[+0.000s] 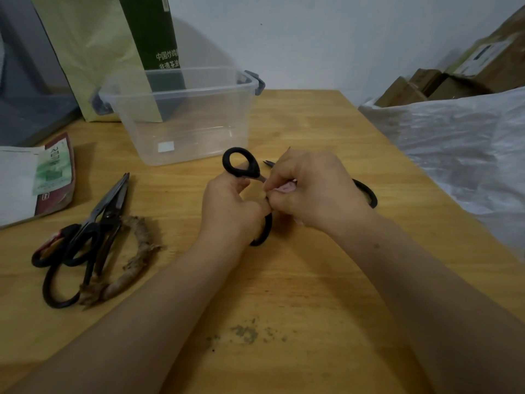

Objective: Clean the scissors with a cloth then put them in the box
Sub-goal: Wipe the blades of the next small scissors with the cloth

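Note:
My left hand [233, 206] grips a pair of black-handled scissors [241, 163] by the handles, one loop sticking up above my fingers. My right hand [309, 189] pinches a small pinkish cloth [285, 188] against the blades; two blade tips [268, 163] poke out above my fingers. Another black loop [368, 193] shows behind my right hand; I cannot tell which scissors it belongs to. The clear plastic box [181, 89] stands open just beyond my hands with nothing inside. Two more pairs of scissors [93, 223] lie crossed on the table at the left.
A twine-wrapped handle [136, 257] belongs to one of the left scissors. A packet and papers [42, 177] lie far left. A yellow-green bag [93, 49] and dark carton [159, 44] stand behind the box. White plastic sheeting [460, 143] and cardboard boxes [443, 83] border the table's right edge. Grit [244, 334] speckles the wooden table [312, 280].

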Tool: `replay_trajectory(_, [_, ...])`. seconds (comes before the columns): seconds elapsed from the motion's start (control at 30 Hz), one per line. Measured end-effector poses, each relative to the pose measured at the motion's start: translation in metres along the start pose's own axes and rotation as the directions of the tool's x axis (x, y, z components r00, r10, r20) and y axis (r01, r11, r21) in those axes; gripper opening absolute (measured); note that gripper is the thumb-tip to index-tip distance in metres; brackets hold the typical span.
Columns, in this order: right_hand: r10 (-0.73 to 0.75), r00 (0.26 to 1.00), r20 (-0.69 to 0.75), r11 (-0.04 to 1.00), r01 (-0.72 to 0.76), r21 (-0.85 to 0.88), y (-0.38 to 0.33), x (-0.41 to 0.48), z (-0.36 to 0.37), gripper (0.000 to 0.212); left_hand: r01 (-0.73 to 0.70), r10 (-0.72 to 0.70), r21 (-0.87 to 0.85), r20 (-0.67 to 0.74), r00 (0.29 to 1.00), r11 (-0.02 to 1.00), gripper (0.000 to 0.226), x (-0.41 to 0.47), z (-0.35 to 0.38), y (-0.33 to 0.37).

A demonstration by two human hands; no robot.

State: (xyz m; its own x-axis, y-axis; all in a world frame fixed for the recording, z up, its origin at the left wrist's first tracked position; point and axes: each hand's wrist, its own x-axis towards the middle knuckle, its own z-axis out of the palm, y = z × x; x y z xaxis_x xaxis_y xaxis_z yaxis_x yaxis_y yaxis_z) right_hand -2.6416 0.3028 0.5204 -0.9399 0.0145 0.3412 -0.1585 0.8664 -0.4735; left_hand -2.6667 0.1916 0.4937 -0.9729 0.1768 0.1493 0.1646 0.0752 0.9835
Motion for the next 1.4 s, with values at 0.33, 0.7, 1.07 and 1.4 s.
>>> replay_trajectory(0.33, [0.181, 0.981, -0.065, 0.937, -0.152, 0.316, 0.007, -0.004, -0.016, 0.026, -0.055, 0.054, 0.054, 0.012, 0.998, 0.997, 0.05, 0.003, -0.002, -0.005])
replay_trajectory(0.7, [0.264, 0.962, 0.07, 0.964, -0.265, 0.003, 0.008, -0.004, -0.016, 0.013, 0.069, -0.069, 0.048, -0.009, 0.998, 0.996, 0.041, 0.008, -0.004, -0.007])
replay_trajectory(1.07, [0.278, 0.954, 0.115, 0.821, -0.298, 0.488, 0.02, 0.002, -0.013, 0.019, 0.141, -0.142, 0.014, 0.081, 0.987, 0.99, 0.051, 0.002, -0.008, 0.004])
replay_trajectory(1.4, [0.245, 0.968, 0.059, 0.935, -0.252, 0.251, 0.018, 0.004, 0.005, 0.019, 0.102, -0.101, -0.017, 0.07, 0.992, 0.995, 0.051, 0.0, -0.008, 0.004])
